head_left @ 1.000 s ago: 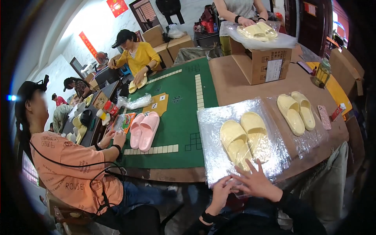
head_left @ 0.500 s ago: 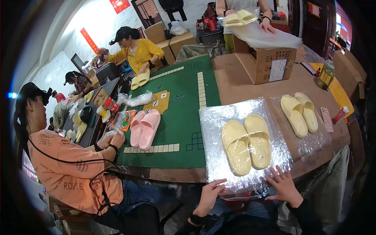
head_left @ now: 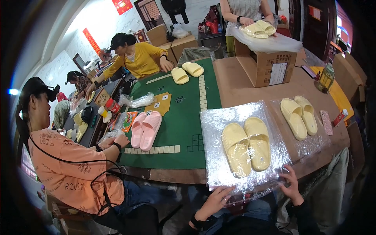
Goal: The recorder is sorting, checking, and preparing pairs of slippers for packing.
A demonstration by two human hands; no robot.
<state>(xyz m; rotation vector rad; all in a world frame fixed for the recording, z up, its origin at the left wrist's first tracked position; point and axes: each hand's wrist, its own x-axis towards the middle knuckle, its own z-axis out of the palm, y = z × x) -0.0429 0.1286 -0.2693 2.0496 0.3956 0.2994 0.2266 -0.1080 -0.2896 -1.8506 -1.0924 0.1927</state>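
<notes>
Fingers of two hands at one bag, two slippers

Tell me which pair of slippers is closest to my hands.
The pale yellow pair framed by shiny clear plastic, just beyond your left hand and right hand. The other yellow pairs and the pink pair are all farther off.

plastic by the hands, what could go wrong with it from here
The clear plastic reaches past the near edge of the table, with the left hand and right hand there, so a hard pull might drag the yellow slippers off. Glare on the plastic could also hide a crease or tear.
</notes>
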